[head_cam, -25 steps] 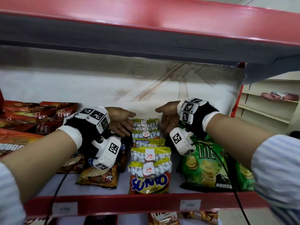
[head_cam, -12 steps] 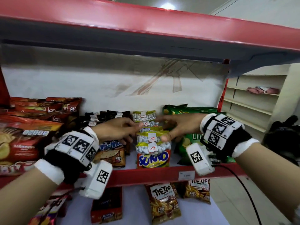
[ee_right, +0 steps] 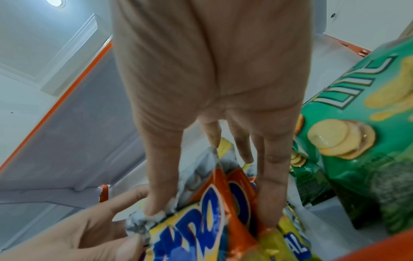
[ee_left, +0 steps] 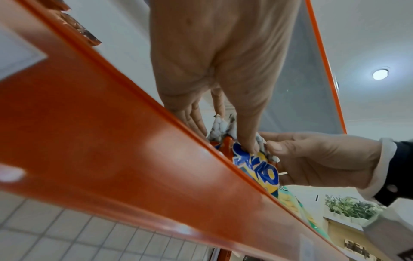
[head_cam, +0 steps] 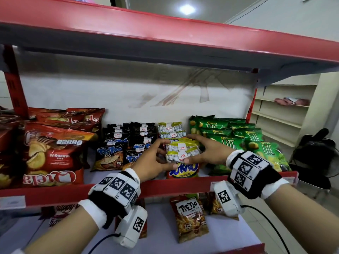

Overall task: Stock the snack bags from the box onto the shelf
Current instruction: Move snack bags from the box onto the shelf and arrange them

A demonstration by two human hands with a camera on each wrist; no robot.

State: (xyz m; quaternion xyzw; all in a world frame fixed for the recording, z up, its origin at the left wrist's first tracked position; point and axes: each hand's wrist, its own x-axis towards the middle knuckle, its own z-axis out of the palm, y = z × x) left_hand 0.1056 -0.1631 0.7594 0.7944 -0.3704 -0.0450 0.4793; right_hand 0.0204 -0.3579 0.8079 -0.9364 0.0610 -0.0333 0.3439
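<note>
A row of Sukro peanut bags (head_cam: 181,153), clear packs of white nuts with yellow tops, runs front to back in the middle of the red-edged shelf (head_cam: 55,195). My left hand (head_cam: 156,160) grips the front bags from the left, thumb on the near face. My right hand (head_cam: 205,153) grips the same bags from the right. In the left wrist view my left hand (ee_left: 223,136) has its thumb on the Sukro bag (ee_left: 263,171). In the right wrist view my right hand (ee_right: 210,211) clasps the bag (ee_right: 196,229) between thumb and fingers. The box is out of view.
Green Chitato Lite bags (head_cam: 238,140) crowd the right of the row, and Tic Tac bags (head_cam: 113,154) and red Qtela bags (head_cam: 51,156) the left. The upper shelf (head_cam: 165,39) hangs low overhead. A lower shelf holds a Tic Tic bag (head_cam: 189,217). A black fan (head_cam: 315,153) stands at right.
Both hands have come forward along the Sukro row, from its back to the front bags, and now grip them. My head has drawn back, so the lower shelf shows.
</note>
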